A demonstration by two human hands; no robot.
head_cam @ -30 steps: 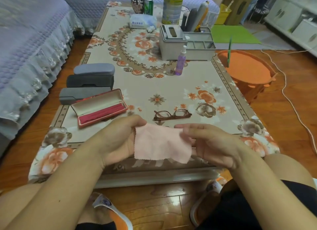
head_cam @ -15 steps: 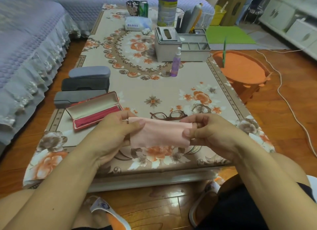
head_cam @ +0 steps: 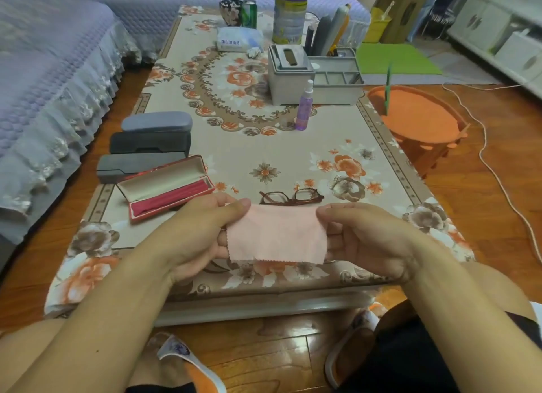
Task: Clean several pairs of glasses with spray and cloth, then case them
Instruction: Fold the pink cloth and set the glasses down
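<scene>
Here a pink cloth (head_cam: 277,234) is held stretched in mid-frame, pinched at its left edge by the left hand (head_cam: 202,234) and at its right edge by the right hand (head_cam: 363,240), above the bench (head_cam: 264,146). The glasses (head_cam: 291,196) lie just behind it, the open red case (head_cam: 167,184) at centre left. If either pinch is loosened, the cloth could be dropped; the lenses could be smeared if wiped dry, since the spray bottle (head_cam: 304,106) stands well apart, above centre.

Matt pink cloth (head_cam: 277,235); glossy wood floor (head_cam: 484,193).
</scene>
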